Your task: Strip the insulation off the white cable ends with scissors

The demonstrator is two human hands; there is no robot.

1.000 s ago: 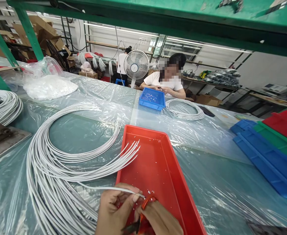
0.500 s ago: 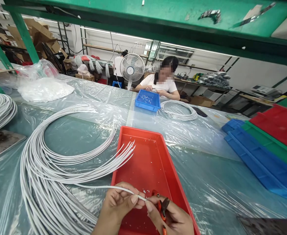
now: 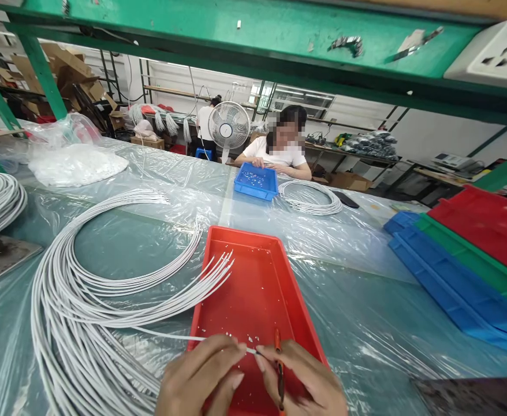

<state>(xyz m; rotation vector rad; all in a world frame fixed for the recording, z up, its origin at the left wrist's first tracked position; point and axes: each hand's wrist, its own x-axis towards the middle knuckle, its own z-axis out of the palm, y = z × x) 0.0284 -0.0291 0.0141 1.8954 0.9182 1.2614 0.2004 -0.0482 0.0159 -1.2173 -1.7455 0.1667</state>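
Note:
A single white cable (image 3: 171,334) runs from the large cable bundle (image 3: 56,277) to my hands over the red tray (image 3: 299,294). My left hand (image 3: 201,372) is closed around this cable near its end, knuckles upward. The thumb and index finger of my right hand (image 3: 309,372) pinch at the dark tip of the cable. Tucked among the right-hand fingers are orange-handled pliers (image 3: 278,340), partly hidden by the hand. White scraps lie on the tray floor, and several cable ends of the bundle hang over its left side.
Across the table a co-worker (image 3: 282,153) in a white top reaches to a blue tray (image 3: 256,181) beside a cable coil (image 3: 309,197). Stacked trays (image 3: 465,260) stand at right, a white-filled plastic bag (image 3: 78,162) at left. A green beam (image 3: 236,40) crosses overhead.
My left hand has rolled over so its back faces up, covering more of the cable. The pliers have turned in my right hand. The co-worker's hand has moved to the blue tray.

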